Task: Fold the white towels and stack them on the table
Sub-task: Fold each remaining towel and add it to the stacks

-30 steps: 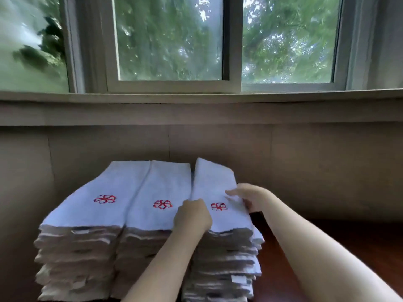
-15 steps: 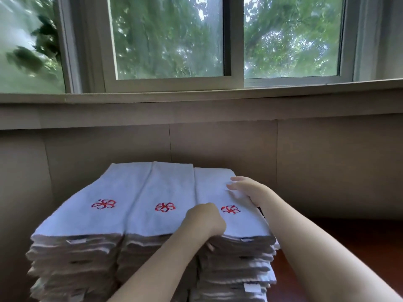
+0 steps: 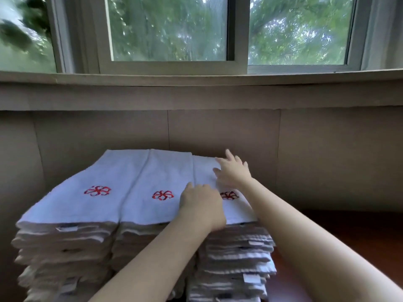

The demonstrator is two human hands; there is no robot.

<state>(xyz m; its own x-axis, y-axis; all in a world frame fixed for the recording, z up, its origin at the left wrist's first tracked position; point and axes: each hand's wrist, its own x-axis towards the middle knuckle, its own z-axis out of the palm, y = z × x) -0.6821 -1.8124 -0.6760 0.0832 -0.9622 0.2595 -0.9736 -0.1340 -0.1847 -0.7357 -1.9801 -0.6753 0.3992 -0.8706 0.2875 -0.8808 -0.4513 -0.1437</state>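
Observation:
Three tall stacks of folded white towels stand side by side against the wall: the left stack (image 3: 72, 192), the middle stack (image 3: 150, 182) and the right stack (image 3: 239, 247). Each top towel bears a red flower emblem. The right stack's top towel (image 3: 204, 168) lies flat. My left hand (image 3: 201, 203) rests on its near left part, fingers bent down onto the cloth, beside the emblem (image 3: 229, 195). My right hand (image 3: 233, 171) lies further back on the same towel with straight, spread fingers pressing it.
A dark red-brown table (image 3: 349, 236) carries the stacks and shows bare wood to the right. A beige panelled wall (image 3: 327, 160) stands just behind the towels, with a ledge and a window (image 3: 170, 29) above.
The right stack's top towel, raised at its far end a second ago, now lies flat. My right hand has slid toward the towel's far end and spread open. My left hand moved little.

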